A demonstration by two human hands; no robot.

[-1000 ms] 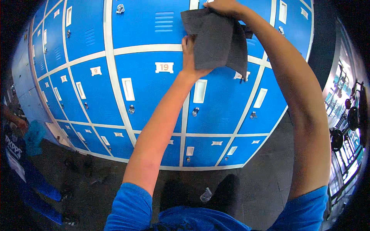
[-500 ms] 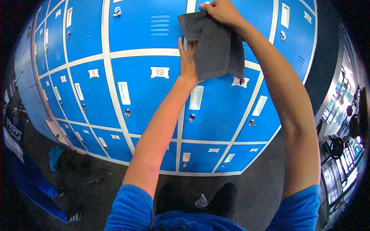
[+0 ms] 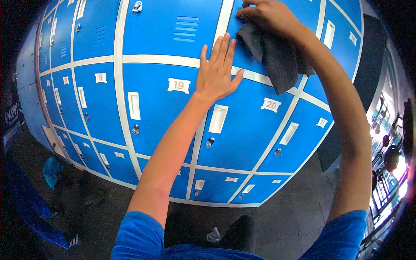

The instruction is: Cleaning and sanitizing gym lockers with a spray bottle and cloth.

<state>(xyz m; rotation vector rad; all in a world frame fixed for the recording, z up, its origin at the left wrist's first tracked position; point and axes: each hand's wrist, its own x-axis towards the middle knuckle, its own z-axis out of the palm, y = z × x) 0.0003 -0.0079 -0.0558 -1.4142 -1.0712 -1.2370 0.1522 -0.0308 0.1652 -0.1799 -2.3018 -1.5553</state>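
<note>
My right hand [image 3: 277, 19] is up at the top of the view with its fingers closed on a dark grey cloth [image 3: 279, 67]. The cloth hangs bunched below the hand, over a blue upper locker door and the white frame under it. My left hand [image 3: 216, 78] lies flat with fingers spread, pressed on the white frame [image 3: 160, 60] and the door edges where several lockers meet. Below it is a blue locker door [image 3: 247, 138] with a white recessed handle [image 3: 218, 119] and a small silver lock [image 3: 210, 142].
Rows of blue lockers curve away to the left and right. A person's leg in blue trousers [image 3: 37, 221] shows at lower left, near a teal cloth or bag [image 3: 52, 172]. On the dark floor lies a clear plastic item [image 3: 214, 235]. Gym equipment [image 3: 392, 158] stands far right.
My right hand has moved right with the cloth, which has gone from spread out to bunched. My left hand, partly hidden by the cloth before, now shows whole. The view has tilted slightly.
</note>
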